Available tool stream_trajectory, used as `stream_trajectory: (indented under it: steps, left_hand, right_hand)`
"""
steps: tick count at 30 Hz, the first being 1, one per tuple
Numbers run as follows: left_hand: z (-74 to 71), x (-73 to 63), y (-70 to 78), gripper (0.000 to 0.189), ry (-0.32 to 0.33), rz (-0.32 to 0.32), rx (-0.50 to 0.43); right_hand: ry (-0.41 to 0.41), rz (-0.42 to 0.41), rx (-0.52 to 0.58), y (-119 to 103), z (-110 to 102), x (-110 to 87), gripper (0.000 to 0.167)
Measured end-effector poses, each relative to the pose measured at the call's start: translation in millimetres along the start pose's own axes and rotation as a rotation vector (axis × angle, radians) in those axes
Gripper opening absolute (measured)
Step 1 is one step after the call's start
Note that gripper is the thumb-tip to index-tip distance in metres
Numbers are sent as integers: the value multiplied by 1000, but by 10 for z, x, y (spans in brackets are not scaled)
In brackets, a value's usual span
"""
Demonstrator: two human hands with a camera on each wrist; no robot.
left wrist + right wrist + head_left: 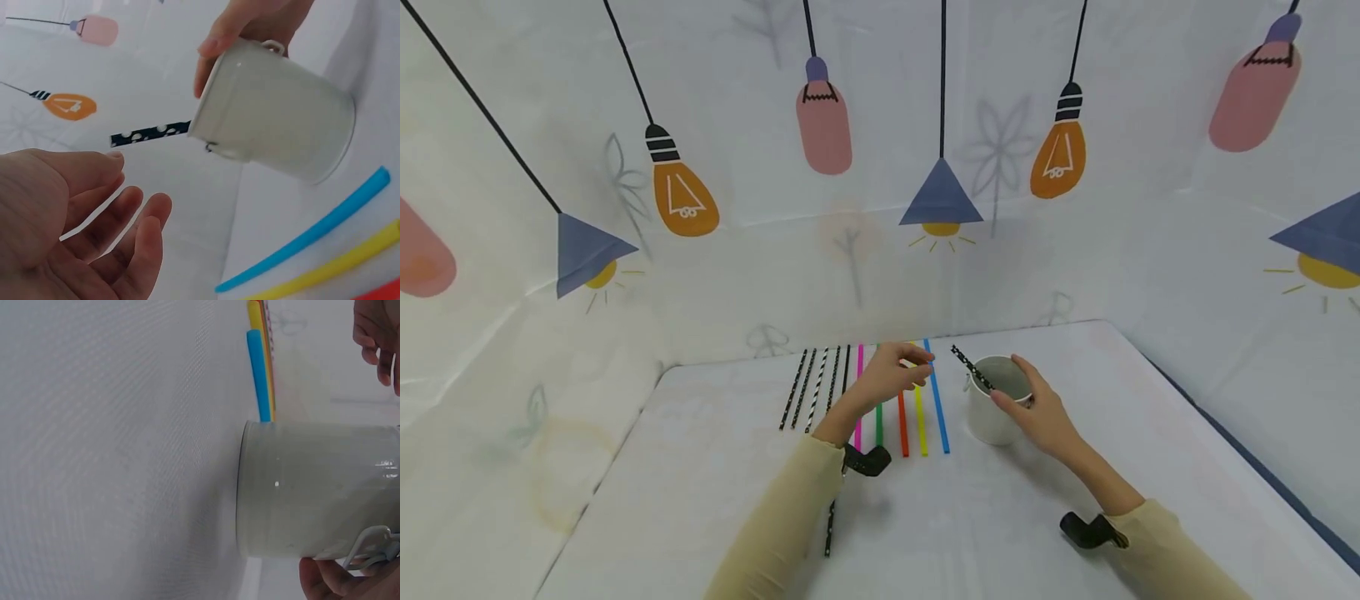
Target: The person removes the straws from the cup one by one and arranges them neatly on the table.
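Note:
A small white bucket stands on the table, and my right hand grips it at the rim, thumb on the near side. One black straw with white dots leans in the bucket, its top sticking out over the left rim. To the left of it hovers my left hand, fingers loosely bent and holding nothing. The left wrist view has the thumb of that hand close to the dotted straw's tip, seemingly apart from it. Most of the right hand is hidden in the right wrist view by the bucket.
Under and beside the left arm lies a row of straws: several black-and-white patterned ones, then pink, green, red, yellow and blue. Another patterned straw lies nearer me. A printed cloth hangs behind the table.

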State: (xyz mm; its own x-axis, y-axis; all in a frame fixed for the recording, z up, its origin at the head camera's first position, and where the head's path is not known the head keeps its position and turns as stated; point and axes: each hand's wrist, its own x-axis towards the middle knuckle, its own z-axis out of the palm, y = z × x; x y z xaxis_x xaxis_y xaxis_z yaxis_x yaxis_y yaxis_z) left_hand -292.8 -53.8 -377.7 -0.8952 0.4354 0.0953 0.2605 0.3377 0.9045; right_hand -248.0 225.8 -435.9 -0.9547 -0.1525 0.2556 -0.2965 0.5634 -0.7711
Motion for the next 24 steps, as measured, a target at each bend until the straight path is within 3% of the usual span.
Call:
stream_trajectory:
  steps: [8,14,24]
  left_hand:
    - [306,139,-21,28,60,3,-90]
    - [516,203,-1,25,117,-4,-64]
    - [662,256,70,16,198,41,-97]
  right_hand:
    - [11,3,-3,28,-4,21,79]
    - [10,5,3,54,9,14,79]
    - [8,-1,11,39,-14,3,79]
